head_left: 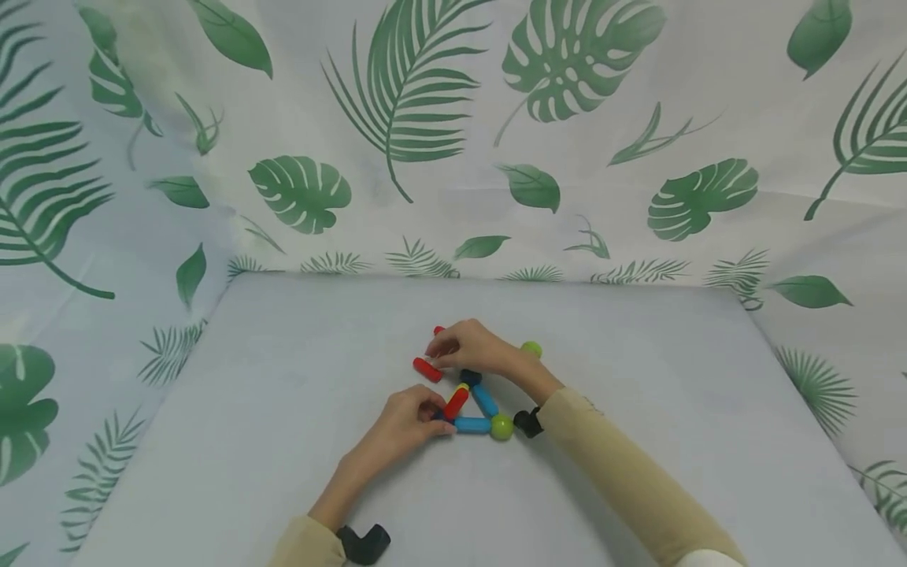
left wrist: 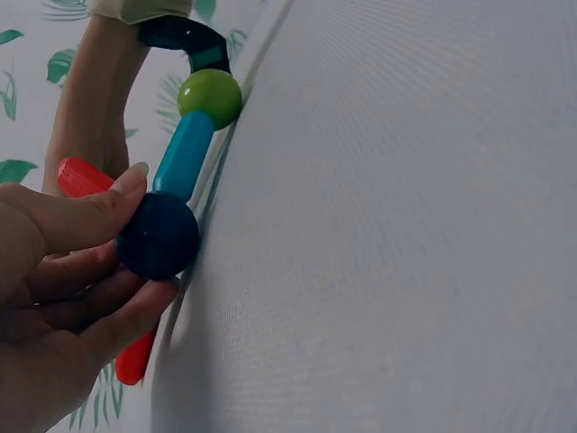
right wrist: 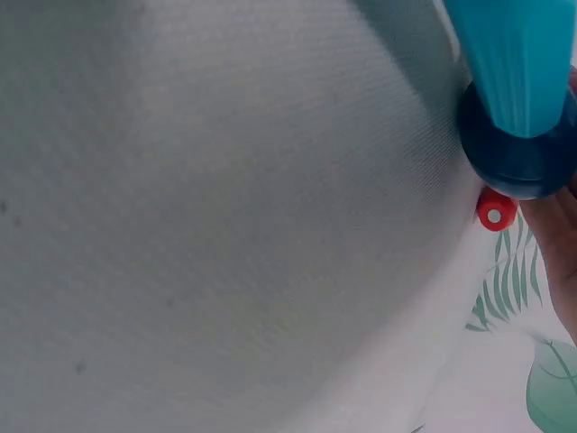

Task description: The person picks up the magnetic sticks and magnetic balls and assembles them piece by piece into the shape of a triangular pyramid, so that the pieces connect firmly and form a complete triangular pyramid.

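My left hand (head_left: 409, 417) pinches a dark blue ball (left wrist: 159, 236) between thumb and fingers. From that ball run a light blue rod (head_left: 472, 425) to a green ball (head_left: 501, 427) and a raised red rod (head_left: 457, 403). A second light blue rod (head_left: 486, 400) joins the green ball to another dark ball (head_left: 470, 378), with a bit of yellow (head_left: 464, 386) beside it. My right hand (head_left: 476, 346) hovers over that corner, fingers bent and apart. Its fingertips are close to a loose red rod (head_left: 427, 369); whether they touch it cannot be told.
Another red piece (head_left: 439, 331) shows past the right hand's fingers. A second green ball (head_left: 531, 348) lies behind the right wrist, partly covered. The white table (head_left: 283, 354) meets leaf-patterned cloth (head_left: 567, 181) at the back and sides.
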Available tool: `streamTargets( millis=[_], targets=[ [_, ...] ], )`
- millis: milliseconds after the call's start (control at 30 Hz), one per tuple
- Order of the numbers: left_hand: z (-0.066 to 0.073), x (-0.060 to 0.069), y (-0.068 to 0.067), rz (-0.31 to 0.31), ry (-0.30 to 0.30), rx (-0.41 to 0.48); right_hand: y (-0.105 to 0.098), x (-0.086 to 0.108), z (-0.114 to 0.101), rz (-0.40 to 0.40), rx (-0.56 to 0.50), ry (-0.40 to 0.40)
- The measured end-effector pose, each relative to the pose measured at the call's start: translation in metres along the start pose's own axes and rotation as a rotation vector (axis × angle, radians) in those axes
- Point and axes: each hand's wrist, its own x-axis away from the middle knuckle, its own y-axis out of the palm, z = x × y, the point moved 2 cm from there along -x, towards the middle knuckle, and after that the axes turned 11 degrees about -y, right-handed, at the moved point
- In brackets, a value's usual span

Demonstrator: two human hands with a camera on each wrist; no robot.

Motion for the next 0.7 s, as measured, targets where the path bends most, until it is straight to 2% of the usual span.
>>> streamTargets(
  millis=[100,300,500,700],
  targets=[
    [-0.001,0.003,0.003,0.004,-0.003,-0.011,0.007,0.003,-0.002,-0.008,-0.008,0.007],
    [-0.001,0.013,0.016,-0.048,0.019,-0.047,0.025,0.018,-0.004,-0.08,-0.003,0.014],
    [0.003,0.009,0.016,0.024,0.023,-0.051,0.018,0.017,-0.003,-0.046,0.0,-0.016],
    [0.005,0.003,0.01,0.054,0.031,-0.038,0.009,0.014,0.001,-0.018,0.009,-0.002]
  ],
)
